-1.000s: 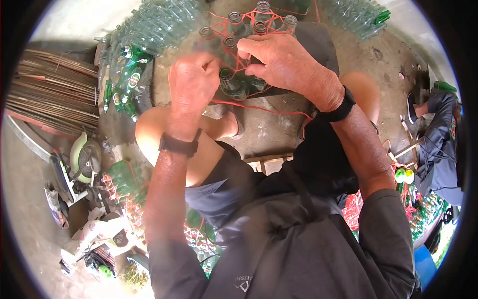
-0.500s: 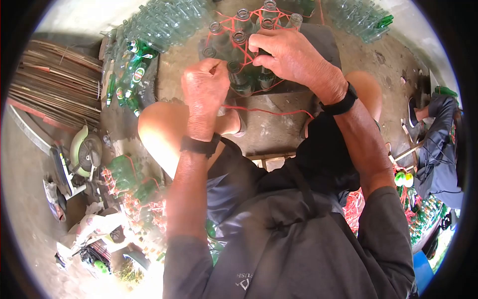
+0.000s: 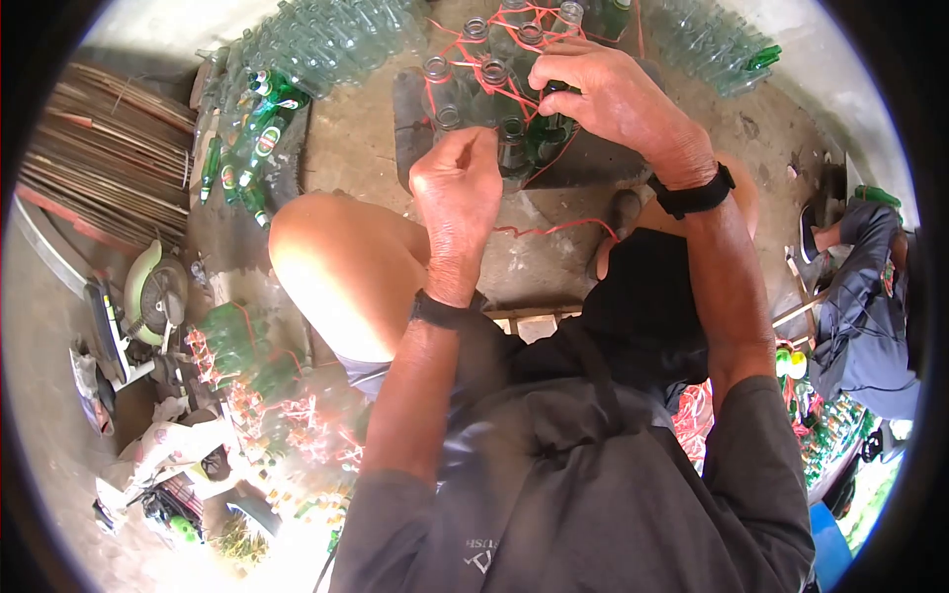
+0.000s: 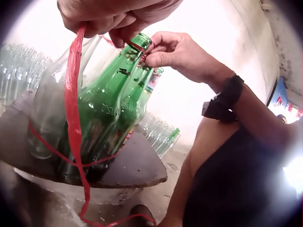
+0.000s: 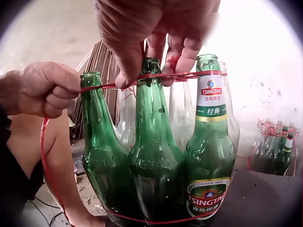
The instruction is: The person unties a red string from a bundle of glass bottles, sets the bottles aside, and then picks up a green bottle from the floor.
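Note:
My left hand [image 3: 457, 183] grips a red plastic string [image 4: 72, 104] in curled fingers, close beside a green bottle [image 5: 102, 142] at the cluster's near corner. From that fist the string's tail hangs to the floor. Across the bottle necks the string runs taut, seen in the right wrist view. My right hand [image 3: 618, 99] holds the neck of the middle green bottle [image 5: 154, 137], thumb in front and fingers behind. Beside it stands a labelled Tsingtao bottle [image 5: 210, 151]. Clear bottles [image 3: 436, 89] stand behind, laced with red string. A lower loop circles the bottles near their bases.
The bottles stand on a dark board [image 4: 137, 163] raised off the floor. Clear bottles [image 3: 326, 49] are massed at the back left, with loose green bottles [image 3: 265, 143] beside them. Wooden strips [image 3: 119, 158] are stacked at left. Another person's leg [image 3: 870, 287] shows at right.
My left hand has moved right and stays curled on the string. The right hand has shifted slightly right in the head view, still at the bottle necks.

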Demonstrator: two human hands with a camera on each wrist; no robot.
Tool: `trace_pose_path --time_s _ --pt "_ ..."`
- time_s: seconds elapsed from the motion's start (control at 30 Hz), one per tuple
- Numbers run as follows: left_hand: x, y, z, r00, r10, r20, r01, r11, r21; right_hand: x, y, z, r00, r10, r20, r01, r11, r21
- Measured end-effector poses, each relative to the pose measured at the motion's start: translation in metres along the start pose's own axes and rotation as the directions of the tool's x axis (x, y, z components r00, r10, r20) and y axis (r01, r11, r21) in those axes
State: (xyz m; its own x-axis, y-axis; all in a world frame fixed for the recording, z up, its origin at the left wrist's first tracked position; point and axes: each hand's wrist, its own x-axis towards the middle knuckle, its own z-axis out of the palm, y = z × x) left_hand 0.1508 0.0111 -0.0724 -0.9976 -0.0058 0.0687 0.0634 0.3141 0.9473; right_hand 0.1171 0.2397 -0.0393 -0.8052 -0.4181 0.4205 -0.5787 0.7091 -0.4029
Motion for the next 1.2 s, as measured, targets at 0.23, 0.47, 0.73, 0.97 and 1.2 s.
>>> trace_pose_path --time_s 0.23,0.47,0.73,0.97,1.2 --pt "-0.006 -0.008 -0.003 0.996 0.066 -0.064 -0.071 0.994 -0.08 0.0 -0.006 -0.001 0.998 -0.037 -0.047 0.037 0.999 -0.009" --pt "-0.007 -0.017 -0.018 0.997 0.071 -0.019 -0.071 0.997 -0.012 0.011 -0.023 -0.01 0.992 -0.087 -0.096 0.074 0.988 -0.135" --pt "-0.003 -0.027 -0.018 0.996 -0.073 0.051 0.079 0.988 -0.132 0.038 -0.041 0.015 0.988 -0.077 0.131 0.054 0.985 0.166" --pt "0.0 -0.037 -0.001 0.99 -0.112 -0.085 0.102 0.989 -0.108 0.056 -0.042 0.015 0.842 0.073 0.535 -0.134 0.988 0.076" --pt "0.003 -0.041 0.006 0.964 -0.253 -0.079 0.244 0.963 -0.114 0.068 -0.033 0.011 0.704 0.063 0.708 -0.267 0.947 0.181"
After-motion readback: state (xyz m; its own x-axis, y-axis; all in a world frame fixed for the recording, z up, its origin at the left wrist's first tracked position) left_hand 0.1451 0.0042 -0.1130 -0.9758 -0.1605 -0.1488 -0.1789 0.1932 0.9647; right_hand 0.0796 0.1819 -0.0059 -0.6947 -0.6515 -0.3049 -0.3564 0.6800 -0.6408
